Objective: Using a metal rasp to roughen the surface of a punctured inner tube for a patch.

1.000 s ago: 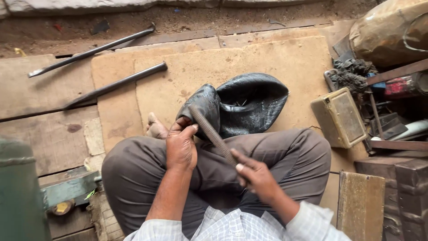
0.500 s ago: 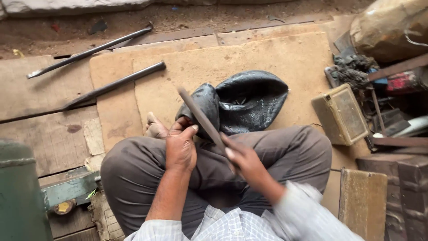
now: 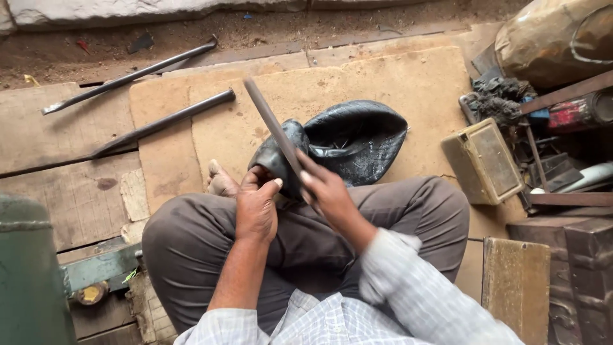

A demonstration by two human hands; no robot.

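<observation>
I sit cross-legged in grey trousers on a wooden board. My left hand [image 3: 257, 207] grips the near edge of a black rubber inner tube [image 3: 348, 140] that lies folded in front of my knees. My right hand [image 3: 327, 190] is closed on the lower end of a long flat metal file [image 3: 271, 124]. The file slants up and to the left, its far end above the tube and the board. The right hand is slightly blurred. A bare foot [image 3: 220, 180] shows just left of my left hand.
Two long dark metal bars [image 3: 163, 121] [image 3: 131, 76] lie on the planks at upper left. A tan box [image 3: 483, 161] and a heap of tools and scrap [image 3: 549, 128] fill the right side. A green machine part [image 3: 29, 275] stands at lower left. A wooden block [image 3: 516, 284] sits lower right.
My right hand has pushed the file forward and up to the left across the tube's edge. The left hand has stayed on the tube.
</observation>
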